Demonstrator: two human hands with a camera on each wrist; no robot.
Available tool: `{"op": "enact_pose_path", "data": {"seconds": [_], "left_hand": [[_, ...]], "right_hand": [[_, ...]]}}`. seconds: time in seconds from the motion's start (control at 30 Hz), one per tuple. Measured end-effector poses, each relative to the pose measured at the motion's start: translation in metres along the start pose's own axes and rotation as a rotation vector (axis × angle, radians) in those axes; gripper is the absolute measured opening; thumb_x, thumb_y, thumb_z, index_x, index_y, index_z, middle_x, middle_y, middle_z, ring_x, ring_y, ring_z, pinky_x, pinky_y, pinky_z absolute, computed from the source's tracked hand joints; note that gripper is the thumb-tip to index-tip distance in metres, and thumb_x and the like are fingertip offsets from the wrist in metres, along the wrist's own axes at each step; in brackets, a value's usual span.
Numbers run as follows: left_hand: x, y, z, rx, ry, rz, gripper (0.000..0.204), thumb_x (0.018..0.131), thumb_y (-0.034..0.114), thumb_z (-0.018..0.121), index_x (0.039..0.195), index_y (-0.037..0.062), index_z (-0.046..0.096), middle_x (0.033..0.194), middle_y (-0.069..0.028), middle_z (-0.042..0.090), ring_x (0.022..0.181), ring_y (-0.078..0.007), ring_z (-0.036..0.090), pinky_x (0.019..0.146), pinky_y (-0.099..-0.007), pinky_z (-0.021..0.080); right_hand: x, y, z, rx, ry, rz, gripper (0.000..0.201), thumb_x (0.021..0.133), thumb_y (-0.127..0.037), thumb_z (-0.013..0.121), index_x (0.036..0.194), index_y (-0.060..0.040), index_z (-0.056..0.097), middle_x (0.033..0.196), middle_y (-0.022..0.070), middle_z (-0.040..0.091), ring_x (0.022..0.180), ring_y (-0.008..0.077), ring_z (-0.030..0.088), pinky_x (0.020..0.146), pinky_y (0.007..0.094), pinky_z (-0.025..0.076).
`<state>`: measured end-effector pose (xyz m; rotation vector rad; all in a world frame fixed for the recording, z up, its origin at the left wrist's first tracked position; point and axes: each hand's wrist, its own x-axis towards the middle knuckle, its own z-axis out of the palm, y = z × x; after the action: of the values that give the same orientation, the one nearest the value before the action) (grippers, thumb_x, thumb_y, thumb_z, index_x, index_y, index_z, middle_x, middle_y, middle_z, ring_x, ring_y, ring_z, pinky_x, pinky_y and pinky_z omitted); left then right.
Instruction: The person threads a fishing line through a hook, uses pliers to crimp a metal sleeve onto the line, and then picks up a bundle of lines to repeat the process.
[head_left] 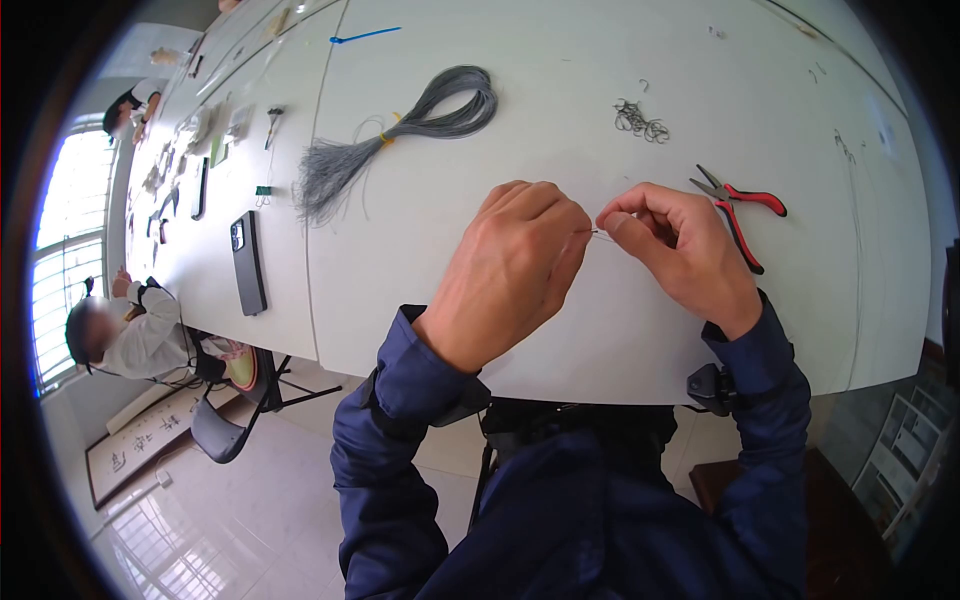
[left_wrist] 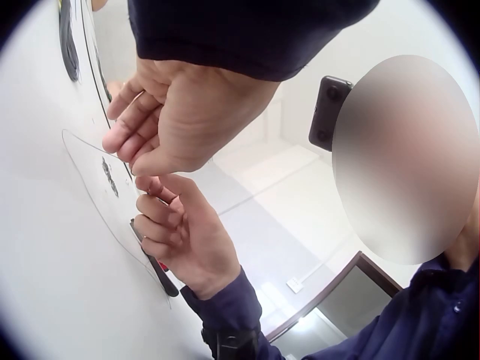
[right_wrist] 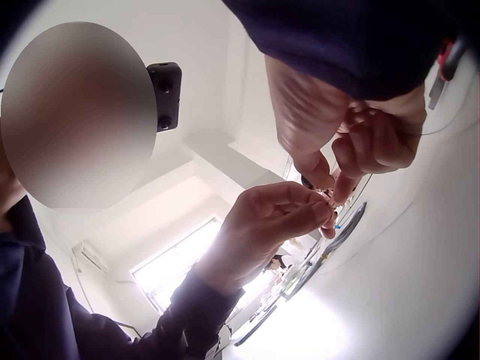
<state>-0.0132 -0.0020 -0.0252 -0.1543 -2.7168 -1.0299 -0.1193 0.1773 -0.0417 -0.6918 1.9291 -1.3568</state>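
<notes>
Over the near part of the table, my left hand (head_left: 515, 262) and right hand (head_left: 690, 248) meet almost fingertip to fingertip. A tiny dark fish hook (head_left: 597, 232) shows in the gap, pinched by the thumb and forefinger of my left hand. The right thumb and forefinger pinch thin fishing line (left_wrist: 95, 201) beside it. In the left wrist view the line loops from the hands over the white tabletop. Most of the hook is hidden by the fingers. A small pile of fish hooks (head_left: 640, 122) lies beyond the hands.
Red-handled pliers (head_left: 742, 212) lie right of my right hand. A tied bundle of grey line (head_left: 430, 105) rests at the back left, with a blue cable tie (head_left: 366, 36) behind it. A dark phone (head_left: 248, 262) lies further left. Two people sit along the far left.
</notes>
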Motion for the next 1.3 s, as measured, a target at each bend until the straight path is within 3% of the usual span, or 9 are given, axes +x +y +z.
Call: {"op": "enact_pose_path", "data": {"seconds": [0.17,0.27,0.37,0.77,1.17,1.3], "left_hand": [[0.002,-0.002,0.003,0.041,0.025,0.042,0.012,0.080,-0.003,0.072,0.088,0.0017,0.066,0.083,-0.0105,0.066,0.078,-0.0313,0.062,0.077,-0.0390,0.050],[0.003,-0.002,0.003,0.037,0.022,0.050,0.012,0.080,-0.004,0.072,0.088,0.0015,0.065,0.083,-0.0106,0.066,0.076,-0.0314,0.062,0.077,-0.0392,0.050],[0.003,-0.001,0.002,0.035,0.029,0.055,0.011,0.080,-0.004,0.072,0.088,0.0011,0.065,0.082,-0.0108,0.066,0.076,-0.0316,0.062,0.076,-0.0393,0.050],[-0.001,0.001,0.000,-0.023,0.014,-0.040,0.013,0.081,-0.002,0.073,0.093,0.0001,0.068,0.087,-0.0115,0.067,0.081,-0.0296,0.066,0.071,-0.0363,0.052],[0.001,-0.002,0.004,-0.004,0.053,-0.047,0.009,0.083,0.000,0.073,0.092,0.0004,0.070,0.085,-0.0108,0.069,0.079,-0.0264,0.068,0.063,-0.0330,0.052],[0.001,0.002,0.001,-0.076,0.049,-0.124,0.007,0.084,-0.001,0.072,0.090,0.0001,0.069,0.083,-0.0112,0.069,0.076,-0.0247,0.069,0.063,-0.0331,0.052]], "right_hand": [[-0.001,0.000,0.001,0.058,0.027,0.053,0.025,0.096,-0.024,0.066,0.095,0.0009,0.068,0.058,-0.0073,0.042,0.054,0.0028,0.034,0.051,0.0237,0.029],[-0.001,-0.005,-0.001,0.024,-0.020,0.113,0.020,0.098,-0.019,0.066,0.096,0.0009,0.067,0.071,-0.0078,0.055,0.062,-0.0016,0.039,0.056,0.0180,0.032],[0.000,0.005,0.005,0.080,0.027,0.055,0.025,0.096,-0.024,0.068,0.094,0.0009,0.068,0.057,-0.0091,0.039,0.054,0.0014,0.031,0.049,0.0231,0.025],[0.001,0.007,0.008,0.163,-0.016,0.092,0.027,0.100,-0.024,0.065,0.094,0.0022,0.068,0.066,-0.0068,0.052,0.059,0.0009,0.040,0.053,0.0205,0.033],[0.001,0.009,0.008,0.201,-0.021,0.083,0.028,0.100,-0.025,0.064,0.094,0.0021,0.068,0.067,-0.0066,0.054,0.060,0.0004,0.041,0.053,0.0199,0.033],[0.002,0.007,0.006,0.174,-0.007,0.070,0.025,0.099,-0.023,0.065,0.096,0.0013,0.069,0.066,-0.0077,0.052,0.060,0.0006,0.039,0.054,0.0202,0.033]]}}
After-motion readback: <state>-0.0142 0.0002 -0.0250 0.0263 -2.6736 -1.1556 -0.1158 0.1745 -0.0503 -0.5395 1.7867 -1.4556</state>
